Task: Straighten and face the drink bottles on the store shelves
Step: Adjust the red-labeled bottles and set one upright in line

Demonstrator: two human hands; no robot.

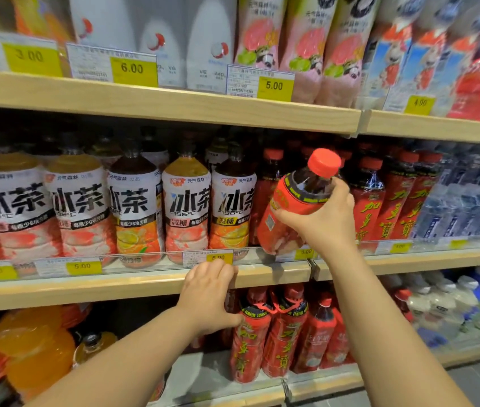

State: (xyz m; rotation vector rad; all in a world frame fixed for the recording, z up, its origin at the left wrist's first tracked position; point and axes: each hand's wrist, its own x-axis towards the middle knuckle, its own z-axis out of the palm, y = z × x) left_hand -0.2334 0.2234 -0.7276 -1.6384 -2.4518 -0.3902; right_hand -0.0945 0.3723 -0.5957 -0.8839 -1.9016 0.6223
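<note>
My right hand [325,218] grips a red-labelled tea bottle [288,207] with a red cap, tilted to the right in front of the middle shelf [145,284]. More red tea bottles [394,207] stand upright in the row behind it. To their left stands a row of iced tea bottles [133,212] with white labels facing forward. My left hand [208,295] rests on the front edge of the middle shelf below a yellow price tag [219,257], fingers curled over the edge and holding nothing.
The top shelf [174,105] carries white and pink bottles [300,45] behind yellow price tags. Water bottles [467,207] fill the middle shelf's right end. On the bottom shelf stand red tea bottles [280,333], orange drinks [33,348] and clear bottles [444,306].
</note>
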